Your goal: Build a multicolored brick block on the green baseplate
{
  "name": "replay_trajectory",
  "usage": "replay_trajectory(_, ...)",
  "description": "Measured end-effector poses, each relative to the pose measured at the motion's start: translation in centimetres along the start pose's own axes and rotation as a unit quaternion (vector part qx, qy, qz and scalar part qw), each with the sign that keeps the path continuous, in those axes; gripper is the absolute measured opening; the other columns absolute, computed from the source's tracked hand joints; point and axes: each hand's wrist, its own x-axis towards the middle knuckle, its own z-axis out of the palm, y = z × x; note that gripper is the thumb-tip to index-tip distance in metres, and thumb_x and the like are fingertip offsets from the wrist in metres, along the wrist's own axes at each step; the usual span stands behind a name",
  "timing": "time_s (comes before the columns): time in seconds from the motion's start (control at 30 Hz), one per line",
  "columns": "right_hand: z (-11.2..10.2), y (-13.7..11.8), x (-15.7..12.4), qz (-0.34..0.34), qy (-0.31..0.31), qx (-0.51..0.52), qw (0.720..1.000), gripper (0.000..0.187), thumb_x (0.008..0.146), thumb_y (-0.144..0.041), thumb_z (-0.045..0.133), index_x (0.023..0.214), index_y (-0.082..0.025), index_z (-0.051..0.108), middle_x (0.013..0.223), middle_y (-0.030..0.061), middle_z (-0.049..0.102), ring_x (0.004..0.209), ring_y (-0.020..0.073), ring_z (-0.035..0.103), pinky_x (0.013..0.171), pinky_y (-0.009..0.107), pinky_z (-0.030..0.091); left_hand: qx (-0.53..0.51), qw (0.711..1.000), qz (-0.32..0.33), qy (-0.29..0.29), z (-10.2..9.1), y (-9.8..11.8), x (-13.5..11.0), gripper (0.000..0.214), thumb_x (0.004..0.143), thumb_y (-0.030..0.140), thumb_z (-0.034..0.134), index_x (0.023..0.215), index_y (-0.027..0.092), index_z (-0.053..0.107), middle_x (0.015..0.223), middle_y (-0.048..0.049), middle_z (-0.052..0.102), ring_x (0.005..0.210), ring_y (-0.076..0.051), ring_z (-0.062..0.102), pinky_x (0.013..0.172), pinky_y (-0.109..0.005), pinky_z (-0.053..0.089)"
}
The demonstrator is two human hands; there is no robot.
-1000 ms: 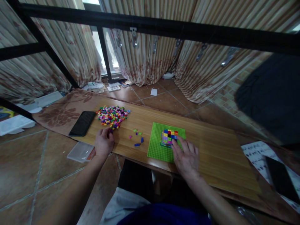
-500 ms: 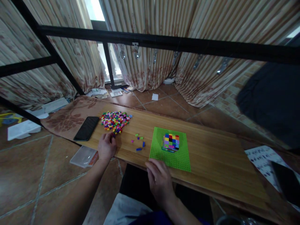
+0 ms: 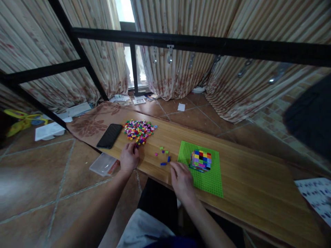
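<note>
A heap of small multicoloured building bricks [image 3: 139,130] lies on the wooden table. My left hand [image 3: 130,156] rests at its near edge, fingers curled down beside a dark purple brick; whatever is between the fingertips is too small to make out. My right hand [image 3: 182,177] is over the near left edge of the green baseplate [image 3: 210,184], fingers bent together, their tips close to two blue bricks [image 3: 163,164]. Whether it holds anything is hidden. On the baseplate stands a block built of many colours [image 3: 201,160]. A few loose green, pink and purple bricks [image 3: 166,152] lie between my hands.
A black phone [image 3: 109,136] lies left of the heap, partly on a brown patterned cloth [image 3: 86,125]. A clear plastic box [image 3: 103,164] is on the floor below the table's left edge. Black metal bars [image 3: 193,41] cross beyond the table. A printed sheet [image 3: 315,196] lies at the right.
The view has swung left, so everything appears further right. My right hand has moved left and away from me, from the baseplate's near corner toward the blue bricks. My left hand stays by the heap.
</note>
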Motion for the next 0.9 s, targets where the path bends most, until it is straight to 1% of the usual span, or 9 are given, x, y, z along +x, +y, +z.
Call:
replay_trajectory(0.1,0.4,0.6,1.7,0.028,-0.021,-0.036,0.999,0.028,0.089,-0.014,0.047,0.111,-0.016,0.064,0.103,0.0108,0.067,0.098,0.0240,0.058,0.089,0.039,0.047,-0.004,1.000,-0.007,0.001,0.0,0.0,0.0,0.032,0.085,0.024,0.046,0.109,0.017,0.065,0.103,-0.0095,0.063,0.095,-0.023,0.061,0.084,-0.034,0.049)
replay_trajectory(0.23,1.0,1.1,3.5,0.047,-0.074,-0.063,0.994,0.033,0.083,-0.015,0.054,0.114,-0.017,0.061,0.103,0.0104,0.065,0.100,0.0256,0.057,0.091,0.041,0.045,-0.010,1.000,-0.006,0.003,0.1,0.0,-0.1,0.032,0.084,0.023,0.046,0.110,0.018,0.065,0.104,-0.0093,0.063,0.095,-0.023,0.061,0.086,-0.034,0.050)
replay_trajectory(0.3,1.3,1.2,4.0,0.044,-0.099,-0.062,0.992,0.032,0.081,-0.015,0.057,0.113,-0.018,0.062,0.103,0.0099,0.063,0.101,0.0253,0.056,0.090,0.040,0.046,-0.009,1.000,-0.006,0.003,0.1,0.0,-0.1,0.032,0.084,0.022,0.046,0.110,0.018,0.065,0.104,-0.0094,0.064,0.096,-0.023,0.061,0.086,-0.034,0.050)
replay_trajectory(0.4,1.4,1.2,4.4,0.038,-0.119,-0.061,0.990,0.024,0.081,-0.015,0.057,0.104,-0.019,0.064,0.102,0.0094,0.061,0.098,0.0239,0.057,0.088,0.038,0.047,-0.006,1.000,-0.004,0.000,0.1,-0.1,-0.1,0.032,0.085,0.023,0.046,0.110,0.018,0.065,0.103,-0.0096,0.064,0.097,-0.023,0.061,0.087,-0.035,0.050)
replay_trajectory(0.5,1.2,0.9,3.9,0.037,-0.105,-0.045,0.993,0.020,0.083,-0.014,0.056,0.100,-0.019,0.065,0.100,0.0088,0.061,0.097,0.0230,0.058,0.087,0.037,0.048,-0.007,1.000,0.000,0.002,0.0,-0.1,0.0,0.032,0.085,0.023,0.046,0.110,0.018,0.065,0.103,-0.0098,0.064,0.098,-0.023,0.061,0.088,-0.035,0.050)
replay_trajectory(0.6,0.6,0.6,2.6,0.035,-0.078,-0.001,0.996,0.022,0.084,-0.015,0.055,0.104,-0.019,0.063,0.098,0.0078,0.062,0.094,0.0217,0.059,0.087,0.036,0.049,-0.006,1.000,0.001,0.006,0.0,-0.1,0.0,0.031,0.086,0.024,0.046,0.110,0.017,0.065,0.103,-0.0100,0.064,0.097,-0.024,0.061,0.087,-0.035,0.050)
replay_trajectory(0.73,-0.2,0.5,0.6,0.050,-0.049,0.049,0.996,0.025,0.087,-0.017,0.051,0.109,-0.020,0.062,0.095,0.0059,0.063,0.088,0.0190,0.061,0.082,0.033,0.050,-0.001,1.000,-0.002,0.004,0.1,-0.1,0.1,0.032,0.086,0.025,0.046,0.111,0.017,0.065,0.103,-0.0096,0.064,0.096,-0.023,0.061,0.087,-0.034,0.050)
replay_trajectory(0.83,-0.5,0.8,0.1,0.061,-0.044,0.041,0.996,0.028,0.087,-0.015,0.048,0.112,-0.018,0.061,0.096,0.0071,0.064,0.090,0.0200,0.061,0.083,0.035,0.051,0.001,1.000,-0.005,0.001,0.0,0.0,0.1,0.033,0.085,0.024,0.046,0.111,0.018,0.065,0.104,-0.0095,0.064,0.096,-0.023,0.061,0.086,-0.034,0.049)
replay_trajectory(0.9,-0.5,0.9,0.2,0.053,-0.055,0.014,0.997,0.030,0.087,-0.013,0.047,0.113,-0.017,0.061,0.098,0.0087,0.064,0.094,0.0218,0.061,0.085,0.037,0.050,-0.001,1.000,-0.007,0.002,-0.1,0.1,0.1,0.033,0.085,0.024,0.046,0.111,0.018,0.065,0.104,-0.0097,0.064,0.097,-0.023,0.061,0.086,-0.034,0.049)
